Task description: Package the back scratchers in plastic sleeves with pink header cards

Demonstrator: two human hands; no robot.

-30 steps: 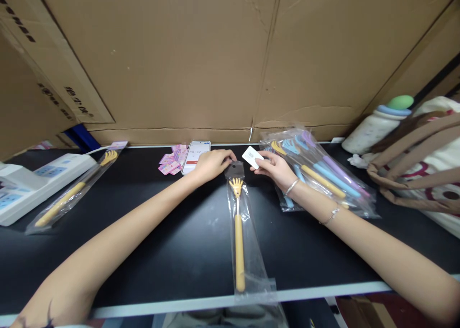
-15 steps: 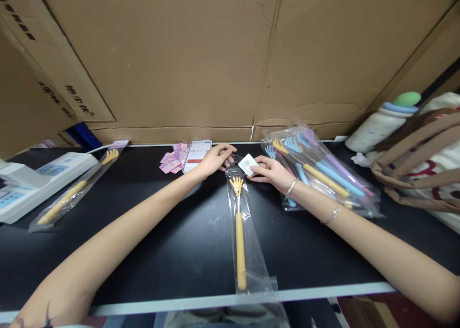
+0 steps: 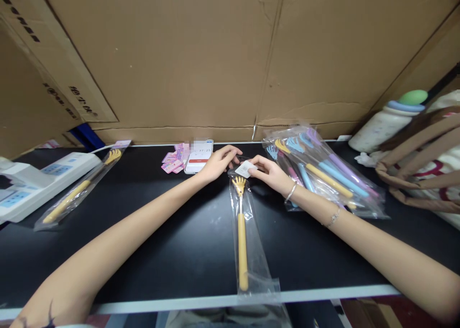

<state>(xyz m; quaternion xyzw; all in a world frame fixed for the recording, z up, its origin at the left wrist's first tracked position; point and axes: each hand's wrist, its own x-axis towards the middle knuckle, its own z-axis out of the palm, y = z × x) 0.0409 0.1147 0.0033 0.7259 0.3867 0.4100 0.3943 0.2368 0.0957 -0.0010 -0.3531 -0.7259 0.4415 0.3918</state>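
Note:
A yellow backscratcher (image 3: 242, 244) with a hand-shaped head lies in a clear plastic bag (image 3: 256, 251), its handle toward the table's front edge. At the bag's far end, my left hand (image 3: 221, 163) has its fingers curled down on the plastic; the fingertips are partly hidden. Between the thumb and fingers of my right hand (image 3: 269, 174) is a small white card (image 3: 246, 169), held just above the backscratcher's head and over the top of the bag. The print on the card is too small to read.
On the right lie several bagged backscratchers (image 3: 328, 179), with a white bottle (image 3: 386, 124) and a brown-handled bag (image 3: 406, 175) beyond. Pink cards (image 3: 173, 161) and a phone (image 3: 196, 163) sit behind my left hand. Another bagged backscratcher (image 3: 68, 201) lies beside a power strip (image 3: 53, 175).
The card in my right hand has tilted and come down slightly toward the bag's top. My left fingers have curled lower and closer to the card.

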